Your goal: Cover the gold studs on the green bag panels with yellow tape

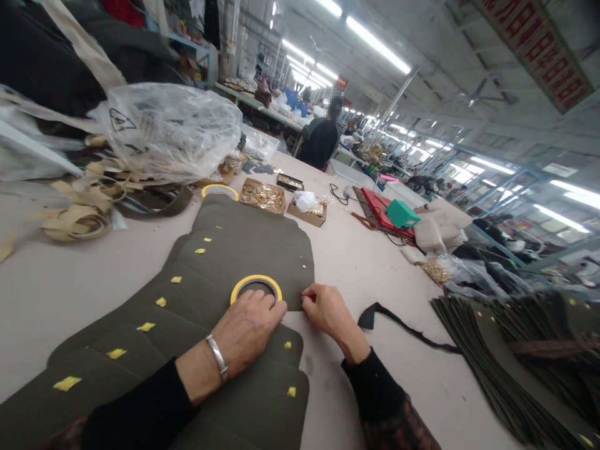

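Note:
Dark olive fabric panels (pixel 244 244) lie overlapping on the table, with small yellow tape pieces (pixel 146 327) along their edges. My left hand (pixel 248 328), wearing a silver bracelet, has its fingers closed on a yellow tape roll (pixel 256 279) that rests on the panels. At the right edge of the upper panel is my right hand (pixel 325 309), its thumb and forefinger pinched together. Whatever is between those fingertips is too small to make out. A tiny gold piece (pixel 304 267) sits on the panel just above that hand.
Behind the panels are another tape roll (pixel 219 189) and boxes of gold hardware (pixel 262 195). Plastic bags (pixel 173 128) and tan strips (pixel 77 219) lie at the left. A black strip (pixel 407 328) and stacked olive panels (pixel 497 356) are at the right. A person (pixel 321 137) sits farther back.

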